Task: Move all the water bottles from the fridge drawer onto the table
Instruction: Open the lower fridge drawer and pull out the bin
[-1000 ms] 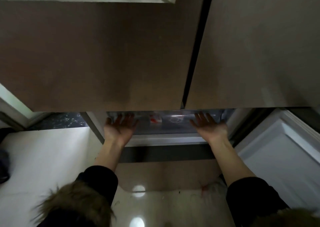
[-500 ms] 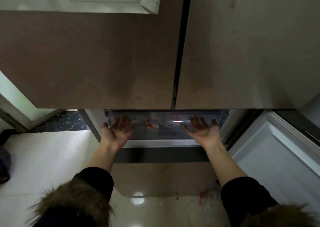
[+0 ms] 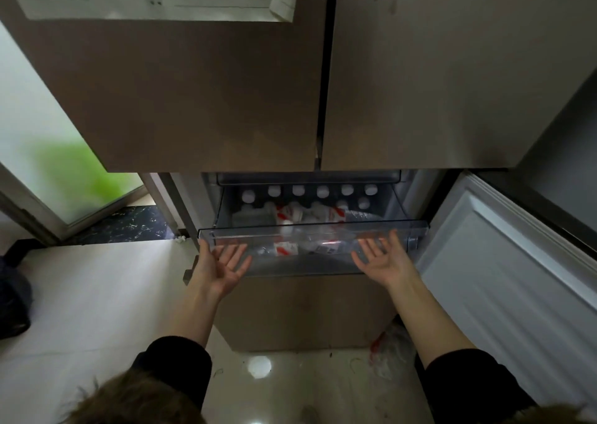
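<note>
- The clear fridge drawer stands pulled out below the two closed brown doors, at centre frame.
- Water bottles with white caps and red-and-white labels fill it, all inside.
- The left hand and right hand sit palm-up under the drawer's front edge, fingers spread wide, holding nothing.

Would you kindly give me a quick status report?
Left hand and right hand open, under drawer front. Water bottles all inside. Nothing blocking.
</note>
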A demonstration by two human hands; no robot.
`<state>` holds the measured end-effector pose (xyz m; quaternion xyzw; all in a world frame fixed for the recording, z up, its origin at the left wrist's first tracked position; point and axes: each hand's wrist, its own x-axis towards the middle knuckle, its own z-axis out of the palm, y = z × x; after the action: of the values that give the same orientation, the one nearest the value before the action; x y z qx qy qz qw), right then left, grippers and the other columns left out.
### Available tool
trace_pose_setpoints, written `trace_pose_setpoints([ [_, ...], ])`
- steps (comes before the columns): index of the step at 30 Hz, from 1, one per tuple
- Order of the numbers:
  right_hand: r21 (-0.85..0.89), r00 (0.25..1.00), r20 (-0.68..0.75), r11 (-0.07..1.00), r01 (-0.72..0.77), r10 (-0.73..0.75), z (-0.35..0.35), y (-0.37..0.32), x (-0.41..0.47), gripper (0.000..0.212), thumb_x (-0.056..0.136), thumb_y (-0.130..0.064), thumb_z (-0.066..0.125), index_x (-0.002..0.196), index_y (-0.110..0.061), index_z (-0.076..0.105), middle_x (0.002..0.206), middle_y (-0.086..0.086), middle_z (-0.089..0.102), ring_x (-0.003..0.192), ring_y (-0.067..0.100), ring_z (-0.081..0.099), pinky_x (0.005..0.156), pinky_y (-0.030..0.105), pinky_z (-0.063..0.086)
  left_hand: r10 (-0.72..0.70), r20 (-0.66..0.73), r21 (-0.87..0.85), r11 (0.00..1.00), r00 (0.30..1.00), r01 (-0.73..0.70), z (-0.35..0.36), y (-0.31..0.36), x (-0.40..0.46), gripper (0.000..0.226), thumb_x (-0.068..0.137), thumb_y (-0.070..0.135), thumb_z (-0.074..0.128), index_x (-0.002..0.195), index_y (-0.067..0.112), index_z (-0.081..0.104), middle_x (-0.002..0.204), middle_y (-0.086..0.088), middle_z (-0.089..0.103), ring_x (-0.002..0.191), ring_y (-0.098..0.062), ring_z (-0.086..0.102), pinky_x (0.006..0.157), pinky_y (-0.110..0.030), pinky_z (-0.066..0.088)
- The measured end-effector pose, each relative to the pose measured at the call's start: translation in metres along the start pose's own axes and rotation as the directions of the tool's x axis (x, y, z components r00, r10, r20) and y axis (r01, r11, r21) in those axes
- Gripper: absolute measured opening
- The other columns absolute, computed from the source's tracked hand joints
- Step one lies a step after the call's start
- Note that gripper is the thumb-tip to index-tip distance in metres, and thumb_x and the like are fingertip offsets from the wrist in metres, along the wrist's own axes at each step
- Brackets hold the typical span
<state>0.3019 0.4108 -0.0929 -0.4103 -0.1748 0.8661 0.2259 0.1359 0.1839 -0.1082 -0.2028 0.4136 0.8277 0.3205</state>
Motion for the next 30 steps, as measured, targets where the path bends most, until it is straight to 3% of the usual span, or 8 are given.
trace_pose_setpoints([
  [3,0.004,1.0,-0.022,1.0,0.002,-0.002,-0.009,0.008,-0.023,0.049,0.094,-0.043,0.043,0.135,-0.017,0.039,0.143,0.008,0.044,0.131,0.022,0.044,0.109,0.041,0.033,-0.025,0.003,0.004,1.0,1.0,0.025,-0.012,-0.005,-0.018,0.067,0.091,0.057,0.033,0.143,0.014,0.029,0.144,-0.011,0.043,0.125,-0.026,0.049,0.093,-0.043,0.043],
  [7,-0.016,0.999,-0.044,1.0,-0.005,0.005,-0.024,0.017,-0.048,0.028,0.093,-0.043,0.044,0.096,-0.017,0.054,0.131,0.007,0.055,0.125,0.021,0.049,0.107,0.04,0.035,-0.046,0.016,-0.002,0.999,0.999,0.046,-0.031,-0.013,-0.038,0.069,0.091,0.057,0.032,0.143,0.013,0.027,0.144,-0.01,0.042,0.127,-0.026,0.048,0.092,-0.043,0.043],
  [11,-0.015,0.998,-0.064,1.0,-0.012,0.011,-0.042,0.027,-0.068,0.029,0.092,-0.045,0.046,0.083,-0.017,0.051,0.105,0.003,0.063,0.122,0.019,0.051,0.106,0.039,0.035,-0.068,0.01,0.008,0.998,0.998,0.068,-0.048,-0.021,-0.058,0.068,0.091,0.058,0.031,0.141,0.011,0.032,0.143,-0.01,0.045,0.128,-0.026,0.047,0.092,-0.044,0.043],
  [15,-0.025,0.998,-0.065,0.999,-0.026,0.024,-0.06,0.036,-0.089,0.031,0.093,-0.046,0.042,0.081,-0.018,0.051,0.122,0.002,0.058,0.118,0.017,0.052,0.106,0.04,0.034,-0.073,-0.002,0.032,0.997,0.997,0.073,-0.063,-0.031,-0.081,0.066,0.091,0.058,0.027,0.138,0.012,0.035,0.142,-0.009,0.046,0.129,-0.025,0.046,0.095,-0.043,0.042],
  [20,-0.037,0.997,-0.038,0.997,-0.067,0.066,-0.081,0.045,-0.111,0.033,0.094,-0.045,0.039,0.079,-0.018,0.05,0.104,0.002,0.062,0.123,0.018,0.049,0.108,0.043,0.031,-0.049,-0.021,0.042,0.998,0.999,0.05,-0.073,-0.038,-0.107,0.063,0.092,0.058,0.026,0.138,0.015,0.035,0.142,-0.009,0.046,0.129,-0.024,0.046,0.099,-0.043,0.04],
  [24,-0.039,0.996,-0.033,0.996,-0.084,0.083,-0.085,0.041,-0.12,0.032,0.095,-0.043,0.039,0.082,-0.016,0.051,0.131,0.005,0.055,0.125,0.02,0.048,0.11,0.041,0.031,-0.039,-0.03,0.036,0.999,0.999,0.04,-0.073,-0.043,-0.121,0.062,0.092,0.057,0.026,0.138,0.017,0.035,0.142,-0.01,0.046,0.128,-0.025,0.046,0.099,-0.042,0.04],
  [30,-0.116,0.995,-0.004,0.989,-0.095,0.096,-0.093,0.033,-0.119,0.03,0.096,-0.039,0.039,0.095,-0.013,0.053,0.136,0.01,0.051,0.127,0.023,0.047,0.107,0.044,0.034,-0.04,-0.014,0.11,0.993,0.999,0.042,-0.076,-0.041,-0.125,0.053,0.097,0.042,0.033,0.138,0.009,0.037,0.139,-0.012,0.048,0.122,-0.024,0.049,0.1,-0.041,0.04],
])
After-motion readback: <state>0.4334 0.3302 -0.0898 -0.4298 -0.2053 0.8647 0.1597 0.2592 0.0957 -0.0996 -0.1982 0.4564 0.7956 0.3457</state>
